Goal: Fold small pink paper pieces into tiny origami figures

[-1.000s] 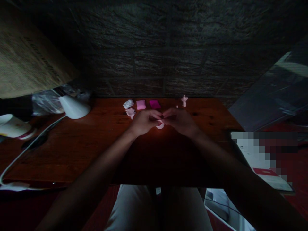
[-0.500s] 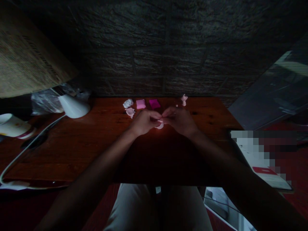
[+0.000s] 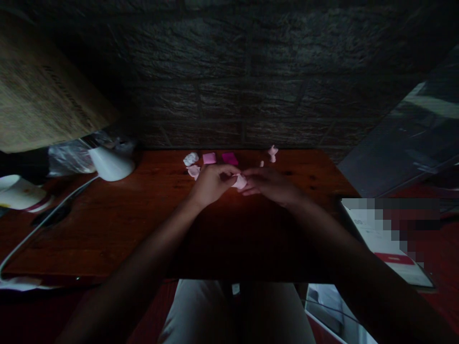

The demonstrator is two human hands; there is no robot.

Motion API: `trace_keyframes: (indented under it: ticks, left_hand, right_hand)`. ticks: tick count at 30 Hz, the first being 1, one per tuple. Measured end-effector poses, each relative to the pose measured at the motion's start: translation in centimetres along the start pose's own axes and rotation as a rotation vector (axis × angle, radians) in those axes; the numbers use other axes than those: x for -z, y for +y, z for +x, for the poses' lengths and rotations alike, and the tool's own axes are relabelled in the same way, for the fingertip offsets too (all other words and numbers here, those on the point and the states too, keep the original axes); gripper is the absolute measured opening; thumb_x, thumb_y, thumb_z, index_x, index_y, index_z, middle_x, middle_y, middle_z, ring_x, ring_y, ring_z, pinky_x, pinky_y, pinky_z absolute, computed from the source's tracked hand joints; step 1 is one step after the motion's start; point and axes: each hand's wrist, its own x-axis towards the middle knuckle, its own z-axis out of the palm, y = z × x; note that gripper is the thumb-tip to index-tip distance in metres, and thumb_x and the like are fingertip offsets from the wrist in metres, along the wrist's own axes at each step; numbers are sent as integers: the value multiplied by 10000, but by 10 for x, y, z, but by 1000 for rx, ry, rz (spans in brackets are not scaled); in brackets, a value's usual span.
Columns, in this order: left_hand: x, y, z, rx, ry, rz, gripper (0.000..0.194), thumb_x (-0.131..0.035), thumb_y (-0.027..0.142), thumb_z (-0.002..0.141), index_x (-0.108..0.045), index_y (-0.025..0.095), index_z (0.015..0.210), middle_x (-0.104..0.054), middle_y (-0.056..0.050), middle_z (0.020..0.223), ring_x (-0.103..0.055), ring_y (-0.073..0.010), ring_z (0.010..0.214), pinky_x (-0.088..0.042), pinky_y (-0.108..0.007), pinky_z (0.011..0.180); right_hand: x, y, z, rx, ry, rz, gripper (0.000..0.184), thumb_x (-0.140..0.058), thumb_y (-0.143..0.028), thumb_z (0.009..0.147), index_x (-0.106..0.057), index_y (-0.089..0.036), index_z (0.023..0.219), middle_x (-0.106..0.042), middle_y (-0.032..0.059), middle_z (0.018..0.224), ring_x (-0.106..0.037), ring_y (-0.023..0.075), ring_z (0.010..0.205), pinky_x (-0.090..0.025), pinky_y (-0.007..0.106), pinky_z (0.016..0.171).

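Observation:
A small pale pink piece of modelling clay (image 3: 239, 181) is pinched in my left hand (image 3: 214, 182), between thumb and fingers. From the other side my right hand (image 3: 269, 184) closes its fingertips on the same clay, partly hiding its edge. Beyond my hands lie a light pink clay block (image 3: 209, 158) and a magenta clay block (image 3: 230, 158). To their left sits a lumpy white clay piece (image 3: 191, 158), with another pale pink clay scrap (image 3: 193, 171) in front of it. Farther right, a knobbly pink clay shape (image 3: 273, 153) stands near a tiny pink bit (image 3: 261, 164).
On the wooden table (image 3: 107, 229) at the left are a white lamp base (image 3: 111, 163), a paper cup (image 3: 21, 192) on its side and a white cable (image 3: 46, 217). A dark brick wall (image 3: 215, 95) backs the table. A white printed sheet (image 3: 376, 234) lies at the right.
My right hand has turned flatter and lower, its fingers now beside the clay. More of the clay in my left fingers shows. The view has tipped slightly upward.

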Motion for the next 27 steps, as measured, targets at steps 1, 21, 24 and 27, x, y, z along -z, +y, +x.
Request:
trace_keyframes:
  ticks: [1, 21, 24, 27]
  left_hand:
    - [1, 2, 0, -10, 10, 3, 154, -675, 186, 850, -798, 206, 941, -804, -39, 873, -716, -159, 762, -568, -275, 741]
    - [8, 15, 0, -81, 152, -127, 181, -680, 94, 858, -771, 192, 980, -816, -44, 1004, -746, -162, 894, -594, -282, 840]
    - [8, 13, -1, -146, 123, -124, 274, -675, 104, 869, -775, 196, 1107, -805, -66, 1114, -746, -160, 904, -589, -260, 787]
    - [9, 9, -1, -215, 120, -80, 283, -661, 81, 866, -805, 218, 1066, -822, -56, 1044, -748, -153, 822, -578, -253, 740]
  right_hand:
    - [-1, -1, -1, -1, 2, 39, 82, -665, -176, 936, -744, -197, 941, -802, 58, 929, -771, 167, 834, -649, 344, 861]
    - [5, -16, -5, 23, -70, 328, 204, -822, -108, 709, -778, -213, 878, -796, -1, 841, -753, 133, 769, -609, 235, 735]
    - [6, -13, -4, 49, -91, 330, 219, -885, -177, 666, -793, -211, 861, -801, 8, 861, -744, 134, 774, -617, 243, 752]
    - [9, -9, -2, 77, -128, 334, 256, -915, -251, 662, -799, -215, 887, -803, 16, 896, -743, 133, 793, -621, 251, 772]
